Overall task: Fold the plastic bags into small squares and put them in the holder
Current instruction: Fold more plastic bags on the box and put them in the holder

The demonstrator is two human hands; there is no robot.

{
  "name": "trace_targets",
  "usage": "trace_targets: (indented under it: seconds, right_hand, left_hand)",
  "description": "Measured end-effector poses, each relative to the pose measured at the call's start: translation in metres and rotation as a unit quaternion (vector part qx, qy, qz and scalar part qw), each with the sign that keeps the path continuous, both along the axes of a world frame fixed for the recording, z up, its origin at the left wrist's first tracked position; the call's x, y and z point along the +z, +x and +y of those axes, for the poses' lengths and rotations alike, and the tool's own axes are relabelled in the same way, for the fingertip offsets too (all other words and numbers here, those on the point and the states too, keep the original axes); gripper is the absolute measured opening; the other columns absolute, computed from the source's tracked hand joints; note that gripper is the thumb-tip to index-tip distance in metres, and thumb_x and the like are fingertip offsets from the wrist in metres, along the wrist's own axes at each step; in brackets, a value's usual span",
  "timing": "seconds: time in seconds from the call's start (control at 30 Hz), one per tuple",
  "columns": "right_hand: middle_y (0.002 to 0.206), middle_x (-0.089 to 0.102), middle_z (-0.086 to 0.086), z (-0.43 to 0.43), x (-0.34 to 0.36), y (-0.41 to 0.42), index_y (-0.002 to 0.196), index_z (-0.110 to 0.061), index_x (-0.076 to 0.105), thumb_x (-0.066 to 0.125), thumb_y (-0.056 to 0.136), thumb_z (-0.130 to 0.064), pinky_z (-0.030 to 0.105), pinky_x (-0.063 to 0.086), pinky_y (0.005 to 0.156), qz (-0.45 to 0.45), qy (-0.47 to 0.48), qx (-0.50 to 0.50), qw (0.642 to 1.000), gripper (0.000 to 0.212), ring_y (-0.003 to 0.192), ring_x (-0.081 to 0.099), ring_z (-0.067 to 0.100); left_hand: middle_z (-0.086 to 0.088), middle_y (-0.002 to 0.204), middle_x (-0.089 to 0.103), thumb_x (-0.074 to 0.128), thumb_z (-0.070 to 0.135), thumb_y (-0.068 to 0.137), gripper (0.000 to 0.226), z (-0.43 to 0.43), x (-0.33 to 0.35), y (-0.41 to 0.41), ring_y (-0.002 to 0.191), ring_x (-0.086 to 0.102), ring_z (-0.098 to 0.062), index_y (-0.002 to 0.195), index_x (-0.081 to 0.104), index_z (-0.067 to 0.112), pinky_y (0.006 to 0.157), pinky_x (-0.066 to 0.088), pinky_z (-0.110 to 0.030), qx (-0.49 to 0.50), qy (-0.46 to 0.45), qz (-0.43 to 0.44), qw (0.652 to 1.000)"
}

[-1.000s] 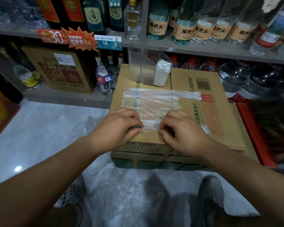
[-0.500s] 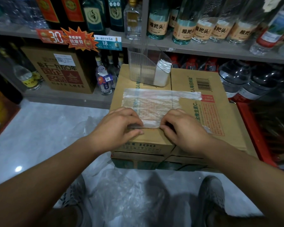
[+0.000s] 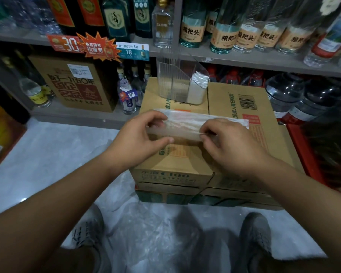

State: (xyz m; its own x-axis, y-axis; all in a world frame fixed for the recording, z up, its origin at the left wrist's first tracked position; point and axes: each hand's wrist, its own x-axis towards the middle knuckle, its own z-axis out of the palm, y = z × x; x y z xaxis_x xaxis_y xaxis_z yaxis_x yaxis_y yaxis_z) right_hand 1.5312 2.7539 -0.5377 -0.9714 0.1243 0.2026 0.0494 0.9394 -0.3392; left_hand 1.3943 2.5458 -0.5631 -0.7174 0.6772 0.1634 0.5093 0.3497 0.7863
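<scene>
1. Head view, hands: the left hand pinches the left end of the plastic bag, thumb under the near edge and fingers curled over the top. The right hand pinches the same near edge farther right, fingertips closed on the film. Neither hand is open.
2. Position: the bag lies crosswise over the middle of the box top as a long narrow band. Its near edge is raised off the cardboard. Its right end lies flat, near the right edge of the box.
3. Step in hand, as judged: a lengthwise fold, with the near edge carried toward the far edge.
4. Procedure: align both edges before lowering. Hold both pinch points level so the band does not skew. Press flat and run the fingers outward to expel air, since thin film is likely to spring back.
5. Materials: the bag is thin, translucent, faintly wrinkled film. The box is matte brown corrugated cardboard with printed text and a barcode.
6. Holder: it stands at the far edge of the box top. It is clear, ribbed, rigid plastic with sloped sides. A white stack of folded bags fills its right end.
7. Floor: loose clear bags lie crumpled beside the near side of the box.
</scene>
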Motion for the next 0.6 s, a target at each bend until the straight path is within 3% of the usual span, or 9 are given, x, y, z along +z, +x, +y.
trace_targets:
  seconds: [0.07, 0.13, 0.27, 0.5, 0.6]
  right_hand:
    - [0.096, 0.062, -0.005, 0.004, 0.005, -0.009, 0.102, -0.019, 0.066, 0.059, 0.097, -0.024, 0.033, 0.046, 0.071, 0.007, -0.004, -0.005, 1.0, 0.01, 0.087, 0.057, 0.015]
    - [0.096, 0.061, -0.005, 0.011, 0.007, -0.022, 0.103, -0.019, 0.068, 0.059, 0.097, -0.023, 0.03, 0.042, 0.069, 0.009, -0.002, -0.014, 1.0, 0.011, 0.084, 0.056, 0.013]
    - [0.096, 0.067, -0.003, 0.027, 0.008, -0.047, 0.103, -0.02, 0.07, 0.058, 0.097, -0.025, 0.036, 0.05, 0.073, -0.008, -0.011, -0.045, 0.999, 0.013, 0.086, 0.058, 0.016]
    - [0.106, 0.065, 0.004, 0.048, -0.016, -0.074, 0.103, -0.018, 0.073, 0.059, 0.097, -0.025, 0.037, 0.049, 0.088, -0.037, -0.035, -0.102, 0.994, 0.017, 0.103, 0.056, 0.023]
    - [0.106, 0.065, 0.003, 0.05, -0.027, -0.079, 0.104, -0.019, 0.074, 0.064, 0.096, -0.026, 0.032, 0.043, 0.085, -0.041, -0.033, -0.109, 0.993, 0.015, 0.103, 0.055, 0.023]
  left_hand:
    - [0.017, 0.108, 0.06, 0.084, 0.03, 0.08, 0.051, 0.001, 0.004, -0.004, 0.099, 0.058, 0.007, 0.125, 0.059, 0.03, 0.08, 0.047, -0.005, 0.035, 0.009, -0.052, 0.998]
    - [0.015, 0.104, 0.062, 0.082, 0.026, 0.083, 0.049, 0.005, 0.003, -0.008, 0.089, 0.064, 0.003, 0.126, 0.058, 0.026, 0.082, 0.056, -0.021, 0.06, 0.019, -0.104, 0.993]
    - [0.003, 0.087, 0.074, 0.078, 0.032, 0.088, 0.032, 0.016, -0.008, -0.021, 0.083, 0.071, -0.011, 0.113, 0.059, 0.028, 0.088, 0.057, -0.044, 0.114, 0.022, -0.141, 0.983]
    - [0.001, 0.088, 0.069, 0.072, 0.03, 0.092, 0.043, 0.028, -0.018, -0.028, 0.085, 0.067, -0.013, 0.129, 0.052, 0.025, 0.087, 0.055, -0.044, 0.152, -0.011, -0.103, 0.983]
    - [0.003, 0.089, 0.066, 0.071, 0.026, 0.093, 0.051, 0.027, -0.016, -0.025, 0.083, 0.063, -0.01, 0.137, 0.046, 0.024, 0.083, 0.054, -0.037, 0.148, -0.036, -0.071, 0.986]
